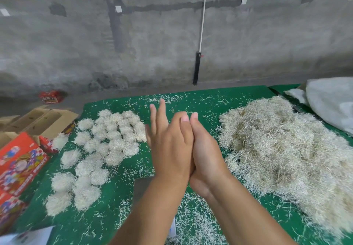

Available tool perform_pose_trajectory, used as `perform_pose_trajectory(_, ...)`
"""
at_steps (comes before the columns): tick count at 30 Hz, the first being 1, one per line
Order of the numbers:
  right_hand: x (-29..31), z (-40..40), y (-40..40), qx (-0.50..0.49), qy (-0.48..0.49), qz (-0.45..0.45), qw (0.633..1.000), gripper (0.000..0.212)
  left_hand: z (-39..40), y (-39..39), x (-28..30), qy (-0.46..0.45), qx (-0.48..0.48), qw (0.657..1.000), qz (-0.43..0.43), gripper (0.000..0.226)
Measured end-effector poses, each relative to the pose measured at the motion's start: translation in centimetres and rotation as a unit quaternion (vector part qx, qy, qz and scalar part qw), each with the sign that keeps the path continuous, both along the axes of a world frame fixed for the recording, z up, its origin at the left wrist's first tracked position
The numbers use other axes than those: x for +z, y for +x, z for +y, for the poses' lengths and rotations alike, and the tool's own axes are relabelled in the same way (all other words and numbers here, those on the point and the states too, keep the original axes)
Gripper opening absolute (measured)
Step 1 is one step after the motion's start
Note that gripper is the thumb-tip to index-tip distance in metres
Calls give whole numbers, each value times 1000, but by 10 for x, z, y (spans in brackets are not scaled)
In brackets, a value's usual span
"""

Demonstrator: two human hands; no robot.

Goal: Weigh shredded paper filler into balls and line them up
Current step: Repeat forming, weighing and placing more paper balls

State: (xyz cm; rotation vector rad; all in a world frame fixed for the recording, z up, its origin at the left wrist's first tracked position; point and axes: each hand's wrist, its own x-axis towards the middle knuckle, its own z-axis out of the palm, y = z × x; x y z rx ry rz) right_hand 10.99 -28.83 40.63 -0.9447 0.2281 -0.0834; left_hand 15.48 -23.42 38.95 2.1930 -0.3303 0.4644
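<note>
My left hand (168, 141) and my right hand (204, 153) are pressed palm to palm above the middle of the green table cover (200, 95). Their fingers are straight and I see nothing between them. Several off-white balls of shredded paper (107, 139) lie in rough rows to the left of my hands. A big loose heap of shredded paper filler (282, 149) covers the right side of the table. Loose shreds (194, 218) lie scattered under my forearms. No scale shows clearly; a small white object (173, 227) peeks out between my arms.
Red printed boxes (19, 160) and open cardboard cartons (44, 120) stand off the table's left edge. A grey-white sack (332, 99) lies at the far right. A concrete wall (172, 44) stands close behind, with a red pack (51, 96) on the floor.
</note>
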Motion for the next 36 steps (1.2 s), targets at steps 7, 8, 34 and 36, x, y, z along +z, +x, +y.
perform_pose_trajectory(7,-57,-21,23,-24,-31,40,998,22,4,-47,-45,-17,-177,984,5,61)
perform_pose_trajectory(8,-61,-18,20,-43,-73,36,996,28,8,-49,-54,12,-171,985,-23,63)
perform_pose_trajectory(34,-168,88,7,89,-178,274,941,65,158,23,-190,-225,-173,859,426,30)
perform_pose_trajectory(36,-184,78,4,75,-176,283,940,56,160,25,-202,-198,-185,822,501,41)
